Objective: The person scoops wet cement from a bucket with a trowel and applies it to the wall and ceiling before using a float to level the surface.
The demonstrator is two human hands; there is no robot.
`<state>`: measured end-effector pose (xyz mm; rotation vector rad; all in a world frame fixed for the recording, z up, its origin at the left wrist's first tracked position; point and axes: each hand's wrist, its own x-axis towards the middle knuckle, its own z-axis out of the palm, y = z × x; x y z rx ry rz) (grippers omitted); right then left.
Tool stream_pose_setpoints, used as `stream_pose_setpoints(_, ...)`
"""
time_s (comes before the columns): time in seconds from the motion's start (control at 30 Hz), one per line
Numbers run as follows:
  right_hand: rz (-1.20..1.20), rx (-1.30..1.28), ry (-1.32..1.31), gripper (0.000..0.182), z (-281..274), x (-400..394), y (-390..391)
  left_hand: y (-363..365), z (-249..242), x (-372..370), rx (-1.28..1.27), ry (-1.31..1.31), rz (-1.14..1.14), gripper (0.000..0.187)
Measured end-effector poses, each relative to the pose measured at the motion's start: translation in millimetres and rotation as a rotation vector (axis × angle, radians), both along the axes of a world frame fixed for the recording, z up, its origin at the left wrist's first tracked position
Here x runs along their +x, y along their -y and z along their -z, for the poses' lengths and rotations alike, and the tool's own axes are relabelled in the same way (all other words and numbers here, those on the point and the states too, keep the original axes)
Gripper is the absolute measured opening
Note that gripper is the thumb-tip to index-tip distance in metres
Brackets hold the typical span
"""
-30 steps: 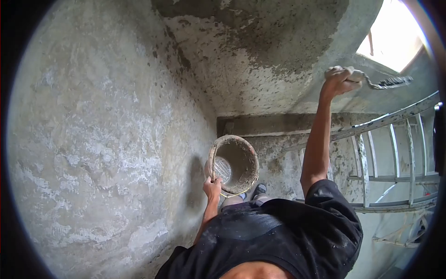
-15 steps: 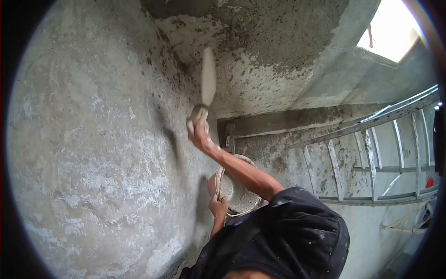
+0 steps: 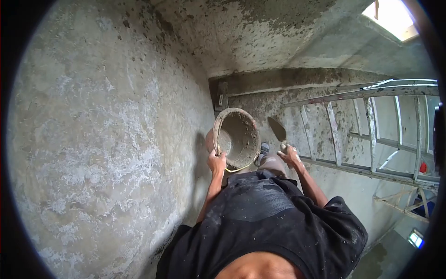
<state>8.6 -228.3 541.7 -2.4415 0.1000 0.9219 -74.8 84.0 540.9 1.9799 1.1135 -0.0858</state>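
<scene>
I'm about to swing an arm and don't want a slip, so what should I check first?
1. Left hand gripping the bucket by its rim: ok.
2. Right hand closed on the handle of the trowel: ok.
3. Trowel apart from the ladder: ok, a gap shows.
4. Good supply of mix in the bucket: not ok, its bottom shows and mostly residue coats the walls.
5. Bucket's underside supported: cannot tell, hidden.
</scene>
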Motion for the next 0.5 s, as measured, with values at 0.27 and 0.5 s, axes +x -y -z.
stream_pose_setpoints(0.27,0.262,0.102,-0.127,0.042,15,-5,9,-7,7,16,0.000,-0.038,0.024,0.029)
stream_pose_setpoints(0.5,0.173,-0.085,0.182,0.055,23,20,-9,-10,8,40,-0.102,0.003,-0.009,0.028)
